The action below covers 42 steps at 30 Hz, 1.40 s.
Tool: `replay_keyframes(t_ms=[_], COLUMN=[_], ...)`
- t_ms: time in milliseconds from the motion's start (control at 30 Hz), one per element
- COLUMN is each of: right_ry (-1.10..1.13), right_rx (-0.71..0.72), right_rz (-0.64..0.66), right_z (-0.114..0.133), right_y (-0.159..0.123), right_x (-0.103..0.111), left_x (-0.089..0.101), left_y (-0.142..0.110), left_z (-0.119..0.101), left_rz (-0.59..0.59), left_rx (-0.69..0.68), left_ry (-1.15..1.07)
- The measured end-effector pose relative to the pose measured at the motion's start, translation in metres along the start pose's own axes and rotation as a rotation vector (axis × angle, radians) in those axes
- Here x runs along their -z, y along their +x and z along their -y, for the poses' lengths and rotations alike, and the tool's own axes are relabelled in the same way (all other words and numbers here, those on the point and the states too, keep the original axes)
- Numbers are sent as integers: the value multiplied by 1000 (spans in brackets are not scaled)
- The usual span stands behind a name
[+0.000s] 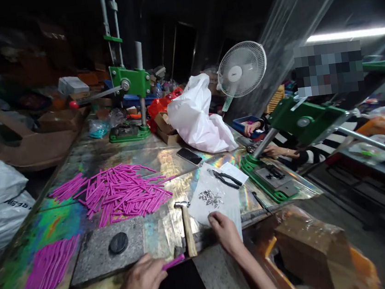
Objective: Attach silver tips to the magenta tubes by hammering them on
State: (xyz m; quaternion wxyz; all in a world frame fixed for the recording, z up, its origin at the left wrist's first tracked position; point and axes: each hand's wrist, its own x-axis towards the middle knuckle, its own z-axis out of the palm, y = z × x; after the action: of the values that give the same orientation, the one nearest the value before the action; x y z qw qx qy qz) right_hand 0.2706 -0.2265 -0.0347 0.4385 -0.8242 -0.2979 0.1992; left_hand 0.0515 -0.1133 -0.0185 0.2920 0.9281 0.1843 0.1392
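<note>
Left hand holds pink stick; right hand near metal pieces.

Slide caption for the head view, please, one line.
Left hand holds a pink strip; right hand near small metal pieces on a white sheet; hammer between the hands.

Shiny bench w/ pink sticks, stone slab, hammer, phone, wht bag & 2 grn presses on top.
</note>
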Motion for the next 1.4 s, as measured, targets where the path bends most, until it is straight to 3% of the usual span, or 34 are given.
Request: replay_keyframes(t_ms=[133,267,400,667,867,1100,1400], right_ry=[-321,-476,-484,-107,292,701,696], right_rx=[-68,-79,-66,33,51,-45,-63], right_rz=[-30,31,31,40,209,395,378], right_z=[-25,-34,-34,-12,14,51,64], right_y=[40,51,50,15,-19,-47,-64], right_x=[17,4,-7,-10,-24,-44,-62], left_x=[1,-1,-4,-3,-5,-12,-6], left_y=[1,4,4,4,5,6,3], left_z=[0,-2,-1,-2,-6,-11,-15], left_rz=[0,3,31,66,63,28,-85], left_rx=[148,222,259,253,294,440,430], left_ry=[-183,-318,-403,-466,-597,-974,-1115])
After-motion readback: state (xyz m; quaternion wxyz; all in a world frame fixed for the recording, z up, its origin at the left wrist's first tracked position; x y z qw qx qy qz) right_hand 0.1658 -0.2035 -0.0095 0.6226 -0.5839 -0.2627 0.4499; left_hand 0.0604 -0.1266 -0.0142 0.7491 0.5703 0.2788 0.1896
